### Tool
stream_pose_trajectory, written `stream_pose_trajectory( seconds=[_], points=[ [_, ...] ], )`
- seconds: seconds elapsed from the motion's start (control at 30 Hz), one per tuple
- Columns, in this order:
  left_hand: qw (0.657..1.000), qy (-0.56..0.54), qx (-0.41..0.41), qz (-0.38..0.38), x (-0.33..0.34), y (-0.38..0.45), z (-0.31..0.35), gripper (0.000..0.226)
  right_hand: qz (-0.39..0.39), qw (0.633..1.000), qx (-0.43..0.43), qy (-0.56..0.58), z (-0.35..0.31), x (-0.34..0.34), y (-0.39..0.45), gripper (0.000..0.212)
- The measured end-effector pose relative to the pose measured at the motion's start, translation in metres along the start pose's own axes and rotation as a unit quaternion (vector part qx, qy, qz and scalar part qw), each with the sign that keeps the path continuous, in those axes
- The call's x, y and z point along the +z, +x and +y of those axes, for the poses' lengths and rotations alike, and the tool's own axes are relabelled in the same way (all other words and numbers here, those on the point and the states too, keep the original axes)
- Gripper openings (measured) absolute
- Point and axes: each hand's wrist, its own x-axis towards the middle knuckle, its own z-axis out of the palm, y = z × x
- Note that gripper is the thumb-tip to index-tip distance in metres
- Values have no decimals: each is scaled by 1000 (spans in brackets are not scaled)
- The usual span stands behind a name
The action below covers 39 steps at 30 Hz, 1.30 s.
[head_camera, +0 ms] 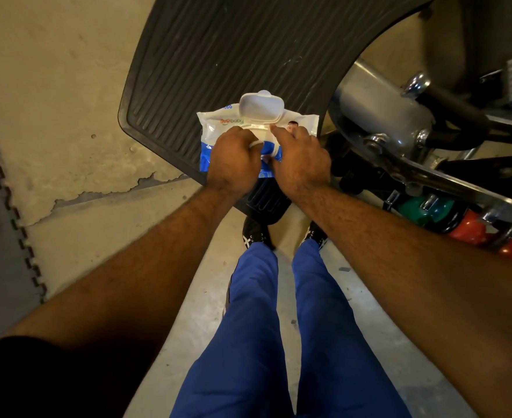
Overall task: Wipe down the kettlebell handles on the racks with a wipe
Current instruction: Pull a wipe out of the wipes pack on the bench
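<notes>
Hands met over a pack of wipes (215, 131) at the centre of the frame, held above a ribbed black mat (218, 55) that filled the upper middle. The pack's white flip lid (262, 108) stood open, tipped away toward the top of the frame. The left hand (233, 158) had its fingers curled round the pack and a bit of white at the opening. The right hand (301, 159) gripped the pack's right side, forefinger laid at the lid hinge. Kettlebells (472, 227), green and red, sat at the right edge under chrome bars (429, 176). Blue trousers (248, 327) filled the lower middle.
</notes>
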Motion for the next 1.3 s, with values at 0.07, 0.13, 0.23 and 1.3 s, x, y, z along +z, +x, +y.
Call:
stream_pose_trajectory(
  seconds=[0.07,0.13,0.23,1.3],
  points=[
    [1000,-11,25,6,-5,-7,-2,20,-2,1000,1,-4,0,-1,0,64],
    [999,-14,45,25,-7,-12,-6,20,0,1000,2,-9,-2,-1,0,64],
    [999,0,42,23,-5,-11,-8,17,4,1000,2,-17,-3,1,-1,64],
    [966,-248,-70,29,-104,-36,46,27,-17,968,-54,243,-18,-44,-42,70]
  ],
)
